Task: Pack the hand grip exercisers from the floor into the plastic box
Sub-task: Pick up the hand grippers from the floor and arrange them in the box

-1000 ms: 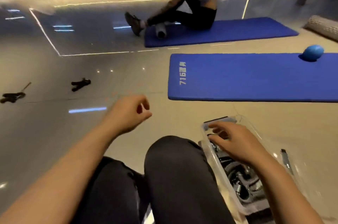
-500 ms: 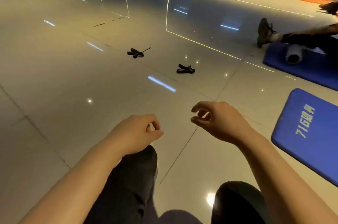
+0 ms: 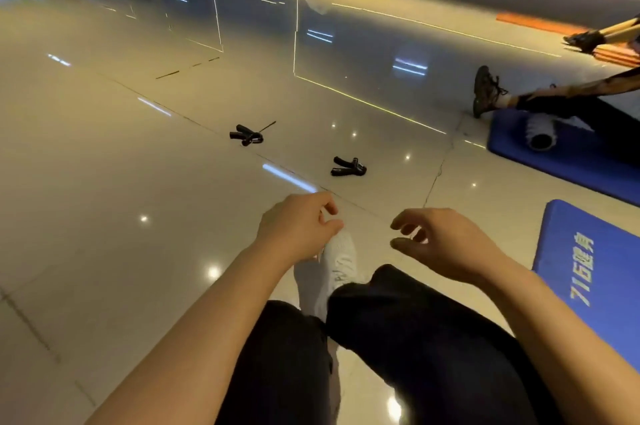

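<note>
Hand grip exercisers, two black ones [image 3: 348, 167] [image 3: 246, 136], are seen lying apart on the glossy floor [image 3: 104, 216]; both hands, left [image 3: 298, 227] and right [image 3: 446, 244], are held loosely curled, nothing grasped

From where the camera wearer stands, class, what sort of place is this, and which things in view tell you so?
Most likely a gym or fitness studio. Blue exercise mats lie on a glossy tiled floor, two hand grip exercisers lie ahead, and another person's leg rests over a foam roller.
</note>
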`<state>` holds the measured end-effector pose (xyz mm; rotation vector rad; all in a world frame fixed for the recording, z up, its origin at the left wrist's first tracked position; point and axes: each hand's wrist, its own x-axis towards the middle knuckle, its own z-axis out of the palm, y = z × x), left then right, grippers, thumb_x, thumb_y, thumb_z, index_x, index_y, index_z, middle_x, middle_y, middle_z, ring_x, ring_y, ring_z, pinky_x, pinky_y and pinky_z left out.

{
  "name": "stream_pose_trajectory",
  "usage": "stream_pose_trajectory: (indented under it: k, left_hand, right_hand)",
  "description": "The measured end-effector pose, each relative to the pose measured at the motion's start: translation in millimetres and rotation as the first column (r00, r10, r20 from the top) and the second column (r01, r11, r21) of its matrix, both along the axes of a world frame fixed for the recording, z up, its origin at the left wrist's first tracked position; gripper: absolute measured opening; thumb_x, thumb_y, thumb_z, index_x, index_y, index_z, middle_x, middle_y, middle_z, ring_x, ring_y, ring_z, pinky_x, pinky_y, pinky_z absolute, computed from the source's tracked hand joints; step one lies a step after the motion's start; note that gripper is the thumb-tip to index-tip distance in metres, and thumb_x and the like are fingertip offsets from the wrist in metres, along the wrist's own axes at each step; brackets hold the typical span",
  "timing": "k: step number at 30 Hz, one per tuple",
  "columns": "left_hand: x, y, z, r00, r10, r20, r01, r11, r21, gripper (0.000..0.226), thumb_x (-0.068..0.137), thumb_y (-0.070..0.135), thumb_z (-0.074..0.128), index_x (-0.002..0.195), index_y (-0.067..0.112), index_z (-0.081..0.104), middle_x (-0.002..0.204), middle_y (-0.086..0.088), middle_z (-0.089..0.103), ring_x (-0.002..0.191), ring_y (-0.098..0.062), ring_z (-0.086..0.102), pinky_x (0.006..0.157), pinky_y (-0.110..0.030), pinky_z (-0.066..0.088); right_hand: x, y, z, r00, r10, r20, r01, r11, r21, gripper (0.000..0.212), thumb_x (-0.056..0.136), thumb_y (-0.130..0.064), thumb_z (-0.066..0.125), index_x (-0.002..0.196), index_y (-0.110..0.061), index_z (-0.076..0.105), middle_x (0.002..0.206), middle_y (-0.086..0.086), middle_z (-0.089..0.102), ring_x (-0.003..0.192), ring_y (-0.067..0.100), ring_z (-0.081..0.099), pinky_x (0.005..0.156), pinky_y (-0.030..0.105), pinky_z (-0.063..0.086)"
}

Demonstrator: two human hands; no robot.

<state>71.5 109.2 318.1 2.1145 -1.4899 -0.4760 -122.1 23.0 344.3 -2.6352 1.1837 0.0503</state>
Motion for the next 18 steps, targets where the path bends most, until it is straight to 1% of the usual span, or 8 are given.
stream_pose_trajectory:
  k: [4,6,8,11,14,18]
  left_hand:
    - [43.5,-40.5,-22.9,0.997,0.058,-0.054,-0.054,0.996,0.076,0.016,0.088,0.040,0.056,0.100,0.030,0.060,0.089,0.009,0.059,0.086,-0.013,0.056,0.074,-0.028,0.046]
    - [69.5,-59.8,-37.7,0.990,0.082,-0.113,-0.071,0.993,0.096,0.015,0.087,0.039,0.058,0.098,0.030,0.060,0.088,0.010,0.058,0.084,-0.010,0.056,0.072,-0.026,0.045]
    - [99.2,-74.6,-54.0,0.980,0.109,-0.166,-0.089,0.988,0.125,0.014,0.086,0.039,0.059,0.096,0.030,0.061,0.090,0.010,0.060,0.083,-0.007,0.057,0.075,-0.025,0.047]
    - [147.5,-93.3,-79.8,0.973,0.168,-0.160,-0.136,0.972,0.191,0.013,0.084,0.043,0.059,0.093,0.033,0.060,0.089,0.015,0.060,0.081,-0.004,0.058,0.075,-0.024,0.048]
    - [194.6,-114.9,-105.5,0.983,0.176,-0.060,-0.152,0.946,0.285,0.016,0.085,0.041,0.058,0.098,0.032,0.059,0.087,0.014,0.058,0.080,-0.006,0.057,0.075,-0.025,0.048]
    - [266.5,-167.9,-125.0,0.983,0.179,0.039,-0.180,0.904,0.389,0.027,0.087,0.038,0.057,0.111,0.025,0.058,0.091,0.009,0.055,0.087,-0.013,0.056,0.079,-0.027,0.047]
  right_hand:
    - [61.4,-26.8,-21.7,0.980,-0.045,0.195,0.044,0.999,0.010,0.028,0.088,-0.046,0.057,0.114,-0.034,0.059,0.111,-0.015,0.061,0.097,0.004,0.057,0.081,0.029,0.050]
    - [87.3,-48.2,-37.4,0.967,-0.084,0.242,0.080,0.996,0.029,0.027,0.088,-0.046,0.056,0.112,-0.034,0.059,0.110,-0.015,0.061,0.097,0.005,0.056,0.081,0.029,0.050]
    - [109.7,-75.4,-57.7,0.956,-0.136,0.258,0.113,0.988,0.105,0.026,0.089,-0.045,0.057,0.111,-0.033,0.060,0.110,-0.012,0.062,0.096,0.005,0.057,0.082,0.029,0.050]
    - [143.2,-119.0,-88.4,0.947,-0.199,0.253,0.131,0.956,0.261,0.024,0.089,-0.041,0.058,0.110,-0.030,0.060,0.112,-0.009,0.062,0.096,0.006,0.058,0.084,0.032,0.051]
    - [170.4,-158.0,-115.9,0.968,-0.170,0.186,0.106,0.945,0.309,0.027,0.089,-0.040,0.058,0.114,-0.030,0.058,0.117,-0.008,0.060,0.098,0.006,0.056,0.085,0.028,0.049]
    - [199.8,-209.9,-143.5,0.988,-0.129,0.087,0.094,0.938,0.333,0.033,0.089,-0.042,0.059,0.120,-0.031,0.053,0.122,-0.009,0.056,0.103,0.006,0.052,0.087,0.024,0.046]
